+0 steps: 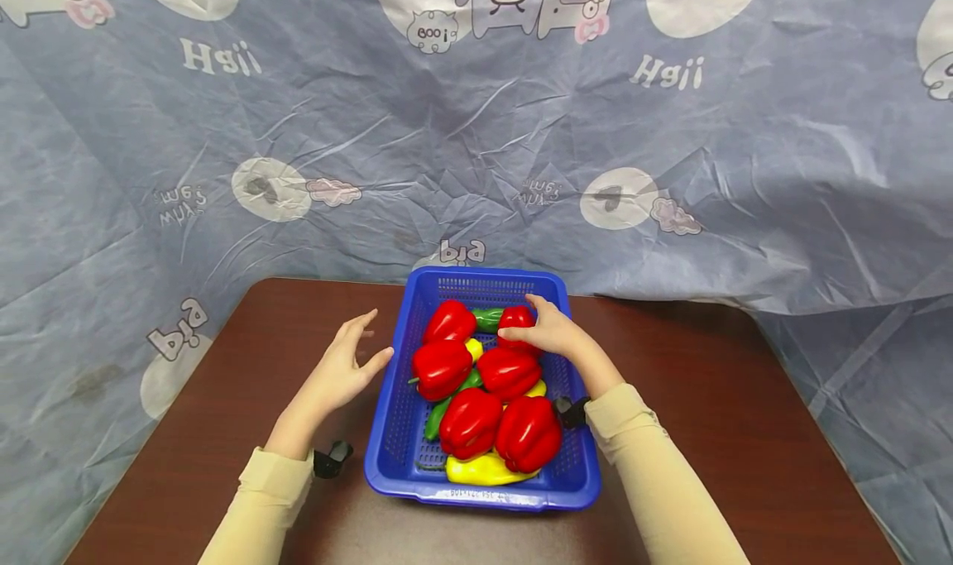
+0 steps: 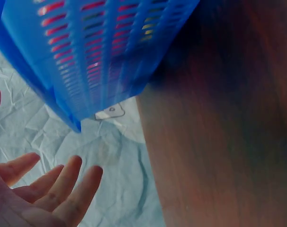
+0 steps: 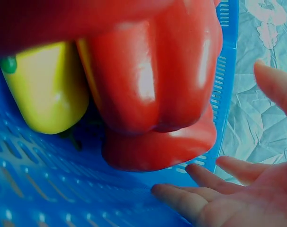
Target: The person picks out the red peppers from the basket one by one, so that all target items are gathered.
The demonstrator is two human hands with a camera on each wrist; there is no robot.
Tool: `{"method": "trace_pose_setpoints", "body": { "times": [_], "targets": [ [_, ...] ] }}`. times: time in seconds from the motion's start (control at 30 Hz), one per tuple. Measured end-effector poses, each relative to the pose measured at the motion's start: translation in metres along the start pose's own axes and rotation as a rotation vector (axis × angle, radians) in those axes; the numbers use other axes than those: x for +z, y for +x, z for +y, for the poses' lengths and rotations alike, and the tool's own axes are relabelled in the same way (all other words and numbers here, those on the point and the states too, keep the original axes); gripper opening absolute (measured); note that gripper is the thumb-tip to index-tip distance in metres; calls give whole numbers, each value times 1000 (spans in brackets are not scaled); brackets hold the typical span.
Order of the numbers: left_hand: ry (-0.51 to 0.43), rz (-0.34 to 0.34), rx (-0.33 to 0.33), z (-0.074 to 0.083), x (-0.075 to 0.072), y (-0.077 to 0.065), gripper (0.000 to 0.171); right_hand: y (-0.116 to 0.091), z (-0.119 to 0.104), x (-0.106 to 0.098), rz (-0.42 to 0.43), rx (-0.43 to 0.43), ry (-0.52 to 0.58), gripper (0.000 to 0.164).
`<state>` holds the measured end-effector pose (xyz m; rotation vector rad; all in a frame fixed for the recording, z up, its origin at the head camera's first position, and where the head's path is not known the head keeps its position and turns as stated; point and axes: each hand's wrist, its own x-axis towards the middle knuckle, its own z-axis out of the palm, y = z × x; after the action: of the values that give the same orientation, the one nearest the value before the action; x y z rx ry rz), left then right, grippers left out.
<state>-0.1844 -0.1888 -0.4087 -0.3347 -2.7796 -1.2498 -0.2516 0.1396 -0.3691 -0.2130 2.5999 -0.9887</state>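
Observation:
A blue perforated plastic basket (image 1: pixel 487 500) holds several red bell peppers (image 1: pixel 509 372), with yellow peppers (image 1: pixel 484 470) and green vegetables (image 1: pixel 439 420) partly hidden beneath them. My left hand (image 1: pixel 344 371) hovers at the basket's left side, its fingers spread and holding nothing. In the left wrist view, its fingertips (image 2: pixel 92 176) stand apart from the slotted basket wall (image 2: pixel 94 71). Over the back right part of the basket is my right hand (image 1: pixel 553 332), partly covering a red bell pepper (image 1: pixel 515 320). Its loosely spread fingers (image 3: pixel 181 196) hold nothing in the right wrist view.
The basket stands on a dark brown wooden table (image 1: pixel 692 433). Behind the table hangs a wrinkled grey-blue printed sheet (image 1: pixel 462 151), which reaches down along its back edge. A black wrist strap piece (image 1: pixel 332 459) juts out beside the left sleeve (image 1: pixel 260 507).

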Motion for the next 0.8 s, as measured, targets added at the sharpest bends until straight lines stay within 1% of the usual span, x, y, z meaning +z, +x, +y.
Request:
{"method": "trace_pose_setpoints", "body": {
  "times": [0.17, 0.23, 0.33, 0.5, 0.63, 0.8],
  "targets": [
    [-82, -47, -39, 2, 7, -7, 67, 2, 2, 1, -18, 16, 15, 87],
    [-97, -59, -54, 2, 9, -9, 66, 3, 2, 2, -17, 14, -17, 86],
    [-104, -59, -70, 1, 13, -12, 65, 7, 0, 3, -15, 15, -74, 85],
    [-104, -51, -69, -1, 18, -14, 61, 15, 0, 4, -16, 51, -138, 85],
    [-119, -55, -62, 0, 19, -15, 58, 19, 1, 4, -15, 65, -136, 83],
    [-180, -76, -98, -2, 18, -16, 57, 20, 0, 3, 4, 70, -121, 79]
  ]
}}
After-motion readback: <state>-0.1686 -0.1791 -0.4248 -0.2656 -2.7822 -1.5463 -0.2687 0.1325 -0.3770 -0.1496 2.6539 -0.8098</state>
